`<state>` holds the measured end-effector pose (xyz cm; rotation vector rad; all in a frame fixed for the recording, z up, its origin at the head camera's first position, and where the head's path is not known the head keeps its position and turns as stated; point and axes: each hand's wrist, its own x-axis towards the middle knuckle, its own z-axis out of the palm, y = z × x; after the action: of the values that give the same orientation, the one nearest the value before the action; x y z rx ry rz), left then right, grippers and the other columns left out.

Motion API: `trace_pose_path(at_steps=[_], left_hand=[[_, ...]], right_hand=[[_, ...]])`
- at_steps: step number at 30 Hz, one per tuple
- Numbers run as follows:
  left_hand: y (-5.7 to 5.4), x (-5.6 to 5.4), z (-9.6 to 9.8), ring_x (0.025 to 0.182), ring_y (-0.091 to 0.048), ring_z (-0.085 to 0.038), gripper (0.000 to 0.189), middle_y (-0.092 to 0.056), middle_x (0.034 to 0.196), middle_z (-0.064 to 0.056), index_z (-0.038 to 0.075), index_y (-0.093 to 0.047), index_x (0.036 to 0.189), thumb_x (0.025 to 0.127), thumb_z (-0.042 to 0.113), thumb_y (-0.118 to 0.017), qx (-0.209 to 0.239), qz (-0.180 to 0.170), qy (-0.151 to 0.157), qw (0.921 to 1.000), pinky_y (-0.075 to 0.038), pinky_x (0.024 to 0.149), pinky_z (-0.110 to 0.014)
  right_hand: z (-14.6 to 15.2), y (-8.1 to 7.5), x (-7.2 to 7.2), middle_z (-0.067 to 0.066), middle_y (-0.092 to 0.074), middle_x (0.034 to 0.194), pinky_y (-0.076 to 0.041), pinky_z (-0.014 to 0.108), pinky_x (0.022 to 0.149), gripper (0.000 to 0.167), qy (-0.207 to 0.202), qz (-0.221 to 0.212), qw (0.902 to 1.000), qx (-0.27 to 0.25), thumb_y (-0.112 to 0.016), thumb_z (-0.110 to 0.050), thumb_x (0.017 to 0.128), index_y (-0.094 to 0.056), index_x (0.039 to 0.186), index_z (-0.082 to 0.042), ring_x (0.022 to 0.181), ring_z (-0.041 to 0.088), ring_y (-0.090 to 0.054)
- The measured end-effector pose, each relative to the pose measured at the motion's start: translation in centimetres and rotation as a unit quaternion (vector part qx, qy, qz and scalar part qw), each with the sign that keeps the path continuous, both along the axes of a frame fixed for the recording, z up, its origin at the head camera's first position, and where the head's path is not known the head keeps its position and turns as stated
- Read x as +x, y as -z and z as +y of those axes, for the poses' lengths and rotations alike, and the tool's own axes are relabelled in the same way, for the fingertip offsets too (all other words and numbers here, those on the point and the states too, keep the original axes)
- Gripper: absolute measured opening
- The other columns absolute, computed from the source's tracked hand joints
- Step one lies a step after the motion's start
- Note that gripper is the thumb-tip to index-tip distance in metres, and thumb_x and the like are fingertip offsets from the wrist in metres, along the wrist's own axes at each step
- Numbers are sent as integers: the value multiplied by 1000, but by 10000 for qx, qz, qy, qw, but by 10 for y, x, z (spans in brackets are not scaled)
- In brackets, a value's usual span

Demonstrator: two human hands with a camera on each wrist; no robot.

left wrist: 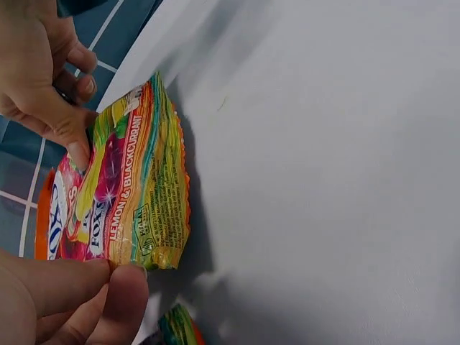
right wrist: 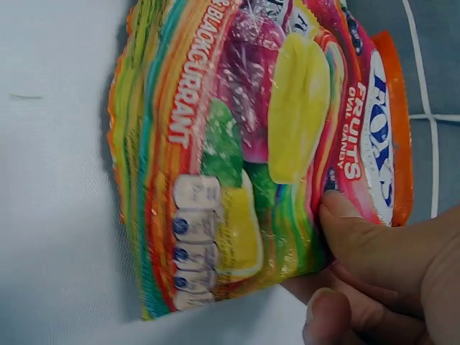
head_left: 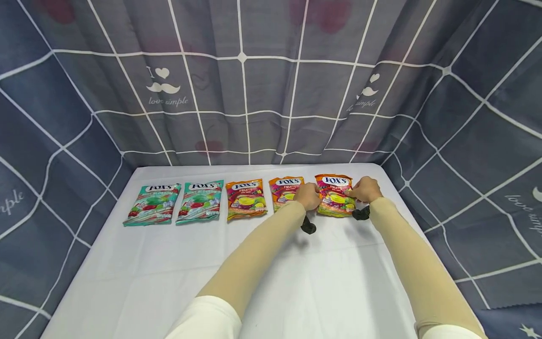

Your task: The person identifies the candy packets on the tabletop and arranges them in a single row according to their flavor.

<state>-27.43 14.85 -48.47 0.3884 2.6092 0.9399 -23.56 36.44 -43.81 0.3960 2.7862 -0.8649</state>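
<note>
Both hands are at the rightmost candy bag (head_left: 335, 195), an orange and red Fox's Fruits pack. My left hand (head_left: 307, 195) pinches its left edge between thumb and fingers, clear in the left wrist view, where the candy bag (left wrist: 122, 180) tilts above the white surface. On the opposite edge my right hand (head_left: 366, 189) grips it, the thumb (right wrist: 352, 223) lying on the printed front. A second Fruits candy bag (head_left: 281, 188) lies just left, partly hidden behind the left hand and forearm.
Further left in the same row lie another orange Fruits bag (head_left: 245, 200) and two green Mint Blossom bags (head_left: 200, 202). The white-covered table (head_left: 169, 282) is enclosed by grey checked curtains (head_left: 271, 84) at the back and sides.
</note>
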Motion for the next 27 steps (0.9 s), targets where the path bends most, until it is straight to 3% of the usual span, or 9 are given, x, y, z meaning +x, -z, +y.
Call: trace_pose_path(at_steps=[5, 9, 14, 17, 20, 24, 27], left_hand=[[19, -10, 12, 92, -65, -17, 35, -77, 112, -2, 9, -76, 130, 98, 19, -81, -228, 347, -18, 9991, -56, 86, -35], [19, -9, 14, 86, -66, -21, 30, -74, 102, -5, 7, -74, 123, 97, 20, -83, -275, 231, -75, 9993, -55, 76, -36], [28, -17, 19, 73, -64, -20, 26, -69, 86, -5, 6, -68, 114, 100, 23, -81, -308, 81, -103, 9994, -52, 64, -33], [31, -21, 21, 67, -66, -18, 28, -69, 80, -4, 6, -70, 117, 101, 26, -81, -367, -69, -154, 9992, -52, 60, -32], [22, -14, 18, 73, -67, -19, 31, -72, 88, -6, 4, -72, 122, 101, 25, -81, -387, -140, -233, 9989, -54, 62, -31], [26, -16, 16, 75, -64, -19, 23, -71, 92, -5, 6, -74, 112, 101, 24, -80, -451, 93, -32, 9989, -52, 62, -31], [41, -29, 18, 65, -60, -19, 20, -65, 79, -3, 9, -72, 95, 102, 27, -77, -469, 489, 204, 9975, -49, 55, -32]], right_hand=[[-2, 9, -4, 14, -69, 78, -48, 29, 57, 40, 335, 153, 9993, 98, -83, -22, 100, -73, 110, 15, 62, 16, -58], [-3, 15, -6, 19, -70, 89, -49, 30, 61, 40, 541, 254, 9981, 149, -82, -24, 101, -73, 110, 14, 70, 20, -61], [-4, 18, -8, 27, -70, 106, -51, 36, 68, 41, 637, 380, 9971, 192, -81, -26, 101, -74, 111, 13, 85, 30, -62], [-5, 20, -9, 28, -70, 111, -53, 38, 72, 41, 671, 393, 9968, 171, -81, -27, 101, -75, 111, 12, 89, 32, -63], [-7, 21, -8, 29, -71, 114, -53, 40, 76, 41, 730, 342, 9966, 157, -80, -28, 102, -75, 112, 11, 94, 33, -64], [-10, 21, -6, 29, -72, 115, -54, 40, 76, 41, 808, 272, 9961, 238, -80, -30, 102, -76, 111, 10, 95, 34, -65], [-9, 21, -5, 28, -73, 112, -54, 41, 74, 43, 809, 305, 9955, 388, -80, -32, 101, -77, 110, 10, 92, 34, -65]])
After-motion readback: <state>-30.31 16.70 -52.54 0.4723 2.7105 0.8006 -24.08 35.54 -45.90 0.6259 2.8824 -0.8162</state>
